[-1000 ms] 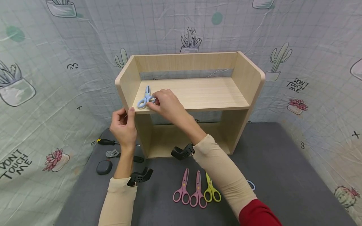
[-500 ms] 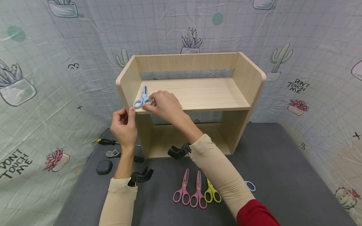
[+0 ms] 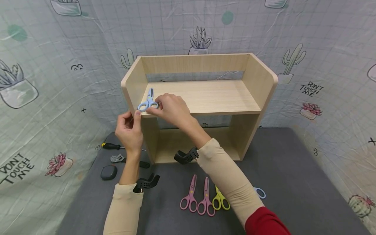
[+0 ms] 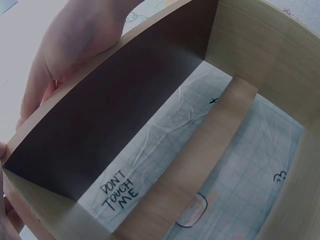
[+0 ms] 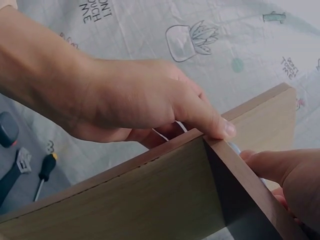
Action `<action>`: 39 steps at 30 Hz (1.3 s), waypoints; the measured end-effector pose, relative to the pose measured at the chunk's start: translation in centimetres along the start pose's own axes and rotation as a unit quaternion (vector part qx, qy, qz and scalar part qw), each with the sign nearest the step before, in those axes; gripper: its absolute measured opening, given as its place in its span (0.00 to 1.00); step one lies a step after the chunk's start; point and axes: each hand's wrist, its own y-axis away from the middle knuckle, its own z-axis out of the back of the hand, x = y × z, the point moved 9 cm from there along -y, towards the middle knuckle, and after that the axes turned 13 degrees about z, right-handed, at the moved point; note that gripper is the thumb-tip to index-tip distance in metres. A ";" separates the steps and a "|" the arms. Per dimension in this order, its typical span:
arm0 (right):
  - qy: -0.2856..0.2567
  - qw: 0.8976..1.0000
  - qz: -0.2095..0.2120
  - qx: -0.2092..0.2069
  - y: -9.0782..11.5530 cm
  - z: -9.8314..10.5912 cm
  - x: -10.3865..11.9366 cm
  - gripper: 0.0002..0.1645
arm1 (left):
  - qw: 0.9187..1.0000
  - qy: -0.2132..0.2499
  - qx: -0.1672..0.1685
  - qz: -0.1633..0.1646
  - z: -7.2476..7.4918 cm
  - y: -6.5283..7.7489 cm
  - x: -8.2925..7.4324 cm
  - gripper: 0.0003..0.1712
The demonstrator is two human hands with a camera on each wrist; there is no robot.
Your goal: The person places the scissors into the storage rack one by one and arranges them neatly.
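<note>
Blue scissors (image 3: pixel 150 95) lie on the upper board of a small wooden shelf (image 3: pixel 205 98), by its left side panel, blades pointing to the back. My right hand (image 3: pixel 173 109) pinches their right handle loop between thumb and fingers. With its thumb on the front edge and fingers curled round behind, my left hand (image 3: pixel 129 130) holds the side panel just under that board. The right wrist view shows the left hand (image 5: pixel 140 100) at this corner, close to the right thumb (image 5: pixel 265 165). In the left wrist view the right hand (image 4: pixel 85 40) is above the board's dark underside.
Two pairs of pink scissors (image 3: pixel 192 186) and yellow scissors (image 3: pixel 217 196) lie on the grey table (image 3: pixel 282 163) in front. More blue scissors (image 3: pixel 260 193) are partly hidden by the right sleeve. Left of the shelf lie a screwdriver (image 3: pixel 110 146), an adjustable wrench (image 3: pixel 117 159) and a black rounded object (image 3: pixel 108 172).
My right hand has slid the blue scissors a little to the left, closer to the side panel, and then stayed there. The left hand has kept its hold on the panel.
</note>
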 end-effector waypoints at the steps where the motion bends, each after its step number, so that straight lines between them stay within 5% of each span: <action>1: 0.001 1.000 -0.001 -0.002 0.0 0.0 0.0 0.24 | 1.000 0.000 0.001 0.000 0.0 0.0 0.0 0.16; 24: 0.015 0.999 -0.002 -0.032 0.3 0.3 0.0 0.37 | 1.000 0.004 0.001 -0.007 0.0 -0.3 0.1 0.15; 39: 0.020 0.998 0.020 -0.048 2.5 2.5 0.7 0.39 | 1.000 0.005 -0.003 -0.004 0.1 -0.2 -0.1 0.13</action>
